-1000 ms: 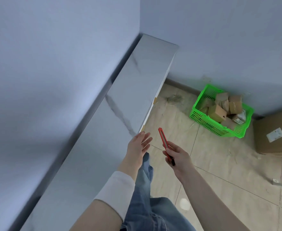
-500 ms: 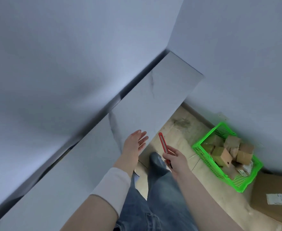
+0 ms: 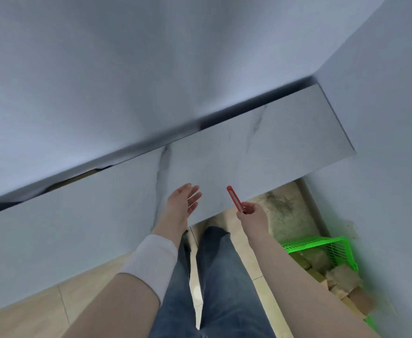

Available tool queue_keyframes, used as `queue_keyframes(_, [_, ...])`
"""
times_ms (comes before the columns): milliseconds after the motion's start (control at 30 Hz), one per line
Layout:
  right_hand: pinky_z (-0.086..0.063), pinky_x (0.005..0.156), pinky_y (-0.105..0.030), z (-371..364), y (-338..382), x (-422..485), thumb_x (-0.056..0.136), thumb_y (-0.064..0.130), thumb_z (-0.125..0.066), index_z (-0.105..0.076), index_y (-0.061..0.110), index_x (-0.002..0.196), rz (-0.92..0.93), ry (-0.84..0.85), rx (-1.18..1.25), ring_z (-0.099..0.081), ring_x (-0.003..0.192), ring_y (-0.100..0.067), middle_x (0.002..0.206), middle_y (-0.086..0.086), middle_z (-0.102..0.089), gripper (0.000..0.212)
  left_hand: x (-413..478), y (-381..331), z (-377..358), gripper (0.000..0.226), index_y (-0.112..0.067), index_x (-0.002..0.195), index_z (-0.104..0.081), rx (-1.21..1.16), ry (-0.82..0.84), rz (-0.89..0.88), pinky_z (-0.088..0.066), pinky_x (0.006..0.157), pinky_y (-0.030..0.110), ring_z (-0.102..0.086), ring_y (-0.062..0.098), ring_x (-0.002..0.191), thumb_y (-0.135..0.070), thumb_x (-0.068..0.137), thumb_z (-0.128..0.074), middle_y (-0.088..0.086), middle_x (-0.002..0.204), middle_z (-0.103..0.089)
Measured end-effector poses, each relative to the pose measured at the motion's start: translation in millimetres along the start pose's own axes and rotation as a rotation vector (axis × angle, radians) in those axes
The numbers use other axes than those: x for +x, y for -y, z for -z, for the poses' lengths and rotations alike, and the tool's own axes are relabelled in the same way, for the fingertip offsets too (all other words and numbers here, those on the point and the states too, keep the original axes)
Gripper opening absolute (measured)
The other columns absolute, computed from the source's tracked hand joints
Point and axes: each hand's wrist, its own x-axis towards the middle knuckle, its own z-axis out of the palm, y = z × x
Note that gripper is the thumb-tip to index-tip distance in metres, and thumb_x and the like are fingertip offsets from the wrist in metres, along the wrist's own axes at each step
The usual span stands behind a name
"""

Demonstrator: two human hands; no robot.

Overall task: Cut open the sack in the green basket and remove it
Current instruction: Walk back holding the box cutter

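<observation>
My right hand (image 3: 253, 217) grips a red utility knife (image 3: 234, 198) by its lower end, the knife pointing up and away over the counter's edge. My left hand (image 3: 183, 199) hovers with fingers straight above the grey marbled counter (image 3: 261, 145), holding nothing. The green basket (image 3: 321, 245) sits on the floor at the lower right, partly hidden by my right forearm. Brown cardboard boxes (image 3: 343, 279) fill it. No sack shows in the basket from here.
The counter runs along the wall from left to right and ends near the room corner. Tiled floor (image 3: 29, 311) lies below it. My legs in blue jeans (image 3: 214, 284) stand between the counter and the basket.
The view has swung left and toward the counter. The basket has slid to the lower right edge. Both hands now hang over the counter, and the large cardboard box has left the view.
</observation>
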Motion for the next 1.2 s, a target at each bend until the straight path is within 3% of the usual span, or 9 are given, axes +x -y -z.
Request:
queue_keyframes(67, [-0.041,0.065,-0.02,-6,-2,21,0.084,0.001,-0.053,-0.055,0.008,0.115,0.031,-0.005,-0.019,-0.054,0.088,-0.018,0.106,-0.005,-0.059,0.032,11,2,-6,0.022,-0.012,0.116,-0.053,0.01,-0.01,-0.028,-0.048,0.073,0.023,-0.064,0.015,0.092,-0.021,0.097,-0.047,0.0,0.107,-0.066])
queue_keyframes(167, [-0.04,0.063,-0.015,-29,-12,66,0.084,0.002,-0.055,-0.057,0.009,0.111,0.126,-0.025,-0.028,-0.056,0.087,-0.016,0.108,-0.006,-0.061,0.027,50,15,-20,0.018,-0.015,0.113,-0.054,0.084,-0.032,-0.114,-0.049,0.076,0.022,-0.065,0.014,0.093,-0.017,0.097,-0.045,-0.002,0.104,-0.067])
queue_keyframes(367, [-0.049,0.081,-0.027,-64,-53,150,0.085,0.005,-0.056,-0.057,0.009,0.111,0.322,-0.282,-0.096,-0.056,0.093,-0.02,0.109,-0.005,-0.052,0.026,136,57,-29,0.021,-0.022,0.097,-0.055,0.094,-0.186,-0.207,-0.048,0.077,0.021,-0.063,0.008,0.086,-0.007,0.096,-0.041,-0.006,0.097,-0.065])
queue_keyframes(533, [-0.046,0.073,-0.029,-69,-83,182,0.079,0.006,-0.064,-0.063,0.009,0.104,0.615,-0.459,-0.295,-0.045,0.087,-0.013,0.095,-0.008,-0.06,0.025,165,64,-39,0.021,-0.021,0.1,-0.057,0.169,-0.118,-0.264,-0.049,0.076,0.021,-0.065,0.008,0.087,-0.006,0.096,-0.042,-0.008,0.097,-0.066])
queue_keyframes(667, [-0.036,0.079,-0.024,-72,-87,188,0.075,0.011,-0.065,-0.067,0.013,0.1,0.636,-0.499,-0.362,-0.046,0.084,-0.017,0.091,-0.008,-0.06,0.025,170,71,-43,0.023,-0.024,0.095,-0.057,0.201,-0.095,-0.258,-0.049,0.076,0.021,-0.065,0.009,0.087,-0.007,0.096,-0.043,-0.007,0.096,-0.067])
queue_keyframes(833, [-0.04,0.075,-0.031,-71,-81,187,0.075,0.018,-0.06,-0.068,0.015,0.1,0.604,-0.485,-0.395,-0.054,0.08,-0.026,0.089,-0.007,-0.059,0.026,169,76,-47,0.02,-0.023,0.094,-0.057,0.208,-0.107,-0.201,-0.049,0.076,0.02,-0.063,0.008,0.086,-0.008,0.096,-0.044,-0.007,0.095,-0.066])
queue_keyframes(1200, [-0.041,0.07,-0.03,-63,-85,192,0.081,0.036,-0.053,-0.067,0.016,0.1,0.647,-0.473,-0.528,-0.053,0.08,-0.024,0.088,-0.006,-0.059,0.031,169,77,-53,0.017,-0.019,0.1,-0.056,0.239,-0.086,-0.167,-0.05,0.077,0.021,-0.063,0.007,0.086,-0.008,0.096,-0.044,-0.008,0.095,-0.066])
